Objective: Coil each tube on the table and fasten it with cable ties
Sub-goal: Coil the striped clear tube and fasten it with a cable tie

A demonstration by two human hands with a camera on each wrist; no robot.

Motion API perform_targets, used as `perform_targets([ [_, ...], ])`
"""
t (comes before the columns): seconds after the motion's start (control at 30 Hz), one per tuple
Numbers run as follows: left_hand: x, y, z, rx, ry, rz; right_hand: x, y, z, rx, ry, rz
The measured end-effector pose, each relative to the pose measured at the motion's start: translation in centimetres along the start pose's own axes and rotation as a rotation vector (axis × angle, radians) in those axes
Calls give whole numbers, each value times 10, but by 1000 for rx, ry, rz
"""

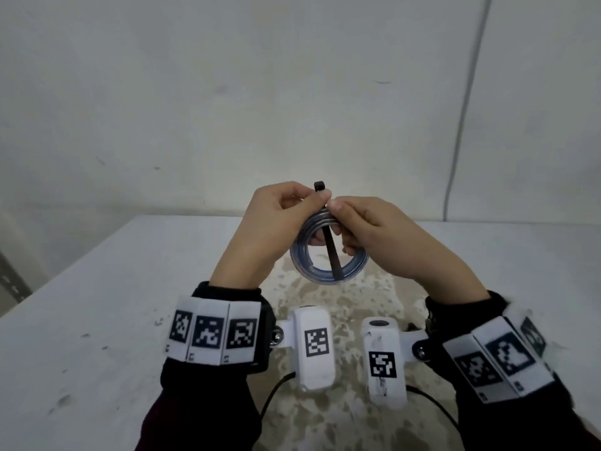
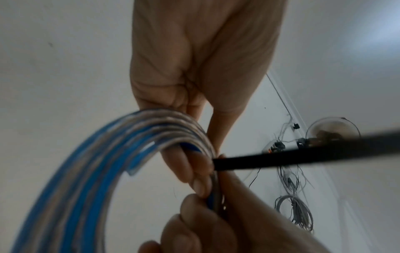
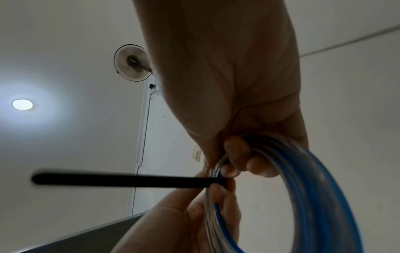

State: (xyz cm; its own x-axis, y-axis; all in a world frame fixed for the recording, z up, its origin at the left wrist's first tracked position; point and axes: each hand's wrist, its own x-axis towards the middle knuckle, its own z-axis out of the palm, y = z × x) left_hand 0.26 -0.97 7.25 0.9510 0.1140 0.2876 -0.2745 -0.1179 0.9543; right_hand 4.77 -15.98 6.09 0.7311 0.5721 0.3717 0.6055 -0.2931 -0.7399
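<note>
head view: the coil (image 1: 328,252) is held upright above the table (image 1: 97,304), between the two hands, its top arc pinched where they meet. the left hand (image 1: 276,222) is curled on that top arc, thumb and forefinger closed on the tie (image 1: 331,252) just under its head, which stands up past the knuckles. the right hand (image 1: 367,226) is curled round the same arc from the other side. the tie's long axis runs from the head at the far top down across the ring's opening, its free tail ending at the near lower rim. neither hand is on the tail; the right hand's lower fingers seem nearer to it.

left wrist view: the coil (image 2: 90,171) is seen as blue and clear turns gathered under the left fingers (image 2: 190,169). the tie (image 2: 303,154) is seen leaving them sideways, free end out of frame.

right wrist view: the coil (image 3: 303,179) is gripped by curled right fingers (image 3: 238,154). the tie (image 3: 121,178) is seen as a straight strap pointing away from the grip, unlooped. the tail would probably have to be brought round the bundle to the head.
</note>
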Motion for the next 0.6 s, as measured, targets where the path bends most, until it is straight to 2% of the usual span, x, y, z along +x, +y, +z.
perform_targets([
  [0.13, -1, -4, -6, -16, -92, -36, 0, -1, 1, -42, 12, -7],
  [0.27, -2, -9, -8, 79, -104, -17, 0, -4, 6, -119, 38, 16],
  [0.43, 0, -9, -6, 60, 27, 24, -1, -6, 9, -91, 8, 87],
  [0.53, 2, -10, -12, 37, 124, 61, -8, -15, -4, -151, 58, -58],
  [0.6, 3, -9, -16, 33, 171, 95, -14, -26, -10, -144, 4, -157],
])
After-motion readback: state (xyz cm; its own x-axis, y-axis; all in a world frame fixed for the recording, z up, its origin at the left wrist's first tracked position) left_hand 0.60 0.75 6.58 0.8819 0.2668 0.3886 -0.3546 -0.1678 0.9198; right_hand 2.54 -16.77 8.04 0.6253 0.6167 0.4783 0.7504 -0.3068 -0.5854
